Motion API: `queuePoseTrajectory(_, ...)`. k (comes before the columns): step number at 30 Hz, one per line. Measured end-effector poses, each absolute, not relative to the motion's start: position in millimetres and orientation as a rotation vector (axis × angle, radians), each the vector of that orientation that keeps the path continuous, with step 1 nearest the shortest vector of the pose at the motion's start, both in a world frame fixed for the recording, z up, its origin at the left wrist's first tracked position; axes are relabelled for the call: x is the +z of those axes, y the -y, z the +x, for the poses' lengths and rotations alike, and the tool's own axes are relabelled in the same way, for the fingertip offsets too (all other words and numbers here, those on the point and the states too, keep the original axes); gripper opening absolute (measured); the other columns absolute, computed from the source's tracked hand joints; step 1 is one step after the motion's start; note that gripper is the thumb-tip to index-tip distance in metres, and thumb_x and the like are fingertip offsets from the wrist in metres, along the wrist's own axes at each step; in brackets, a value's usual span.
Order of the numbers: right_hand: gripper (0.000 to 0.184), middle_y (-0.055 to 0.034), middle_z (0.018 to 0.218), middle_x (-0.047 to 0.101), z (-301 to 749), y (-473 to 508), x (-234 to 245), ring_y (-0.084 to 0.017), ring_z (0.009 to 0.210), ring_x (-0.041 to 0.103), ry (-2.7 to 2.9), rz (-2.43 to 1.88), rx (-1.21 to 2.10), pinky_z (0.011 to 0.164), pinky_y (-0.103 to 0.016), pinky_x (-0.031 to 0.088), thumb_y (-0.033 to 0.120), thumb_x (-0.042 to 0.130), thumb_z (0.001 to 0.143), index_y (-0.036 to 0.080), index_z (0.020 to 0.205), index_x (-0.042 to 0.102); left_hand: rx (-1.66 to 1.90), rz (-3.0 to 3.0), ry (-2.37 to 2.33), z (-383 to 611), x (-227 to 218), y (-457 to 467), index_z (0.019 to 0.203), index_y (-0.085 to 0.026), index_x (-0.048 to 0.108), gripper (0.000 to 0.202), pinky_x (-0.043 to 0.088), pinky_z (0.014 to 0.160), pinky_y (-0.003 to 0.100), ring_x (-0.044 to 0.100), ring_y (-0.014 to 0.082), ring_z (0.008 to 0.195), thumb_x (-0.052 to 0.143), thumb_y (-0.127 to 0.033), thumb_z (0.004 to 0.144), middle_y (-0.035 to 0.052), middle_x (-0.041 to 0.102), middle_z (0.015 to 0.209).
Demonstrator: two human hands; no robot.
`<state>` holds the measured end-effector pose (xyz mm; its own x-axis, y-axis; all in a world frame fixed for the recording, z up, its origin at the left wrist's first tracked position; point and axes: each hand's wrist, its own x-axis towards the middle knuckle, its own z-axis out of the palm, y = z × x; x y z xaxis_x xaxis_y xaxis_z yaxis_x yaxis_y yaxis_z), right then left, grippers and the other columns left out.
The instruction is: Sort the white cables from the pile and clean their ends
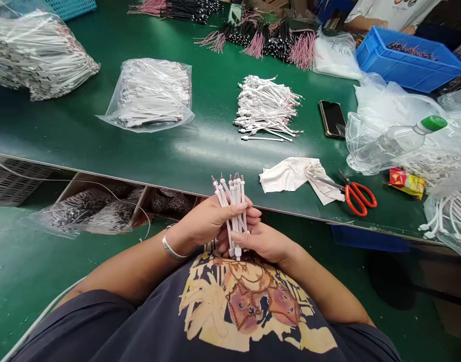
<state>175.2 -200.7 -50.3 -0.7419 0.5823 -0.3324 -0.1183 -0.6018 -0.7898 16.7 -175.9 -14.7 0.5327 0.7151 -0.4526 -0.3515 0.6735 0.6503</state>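
A small bundle of white cables with reddish tips stands roughly upright between my two hands, just off the table's front edge. My left hand is closed on it, thumb across the front and fingers behind. Lower down, the thumb of my right hand presses on the cables near their white connector ends, and its fingers pass behind them. Beyond the hands, a loose pile of similar white cables lies on the green table. One cable rests apart along the pile's near side.
Left of the pile are a bag of white cables and a larger bagged stack. On the right lie a cloth, orange-handled scissors, a phone, a plastic bottle and a blue bin. Another person is behind the bin.
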Motion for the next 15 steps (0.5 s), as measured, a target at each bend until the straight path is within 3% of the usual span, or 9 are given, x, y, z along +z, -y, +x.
queuePoseTrajectory(4,0.035,-0.0042,0.097,0.064,190.0,195.9,-40.3,-0.015,0.084,0.06,1.366,-0.981,2.054,0.075,-0.027,0.049,0.044,0.061,0.082,0.016,0.104,0.062,0.838,0.397,-0.811,16.2,-10.7,168.5,0.092,-0.014,0.062,0.011,0.056,0.077,0.035,0.069,0.0188,0.079,0.061,-0.013,0.081,0.0082,0.072,0.086)
queuePoseTrajectory(9,0.028,-0.0008,0.076,0.059,193.4,198.8,-31.8,-0.01,0.065,0.054,1.328,-1.232,1.78,0.055,-0.021,0.045,0.044,0.054,0.085,0.017,0.087,0.06,0.899,0.354,-0.887,14.3,-8.9,157.2,0.096,-0.014,0.061,0.017,0.054,0.083,0.039,0.07,0.0201,0.082,0.054,-0.008,0.083,0.0095,0.071,0.091)
queuePoseTrajectory(15,0.022,0.0019,0.072,0.056,187.6,196.6,-30.5,-0.007,0.059,0.047,1.356,-1.211,1.749,0.054,-0.02,0.04,0.039,0.057,0.085,0.017,0.086,0.058,0.948,0.373,-0.936,16.0,-9.6,155.6,0.096,-0.013,0.06,0.017,0.054,0.083,0.039,0.069,0.022,0.086,0.054,-0.007,0.082,0.0111,0.071,0.093)
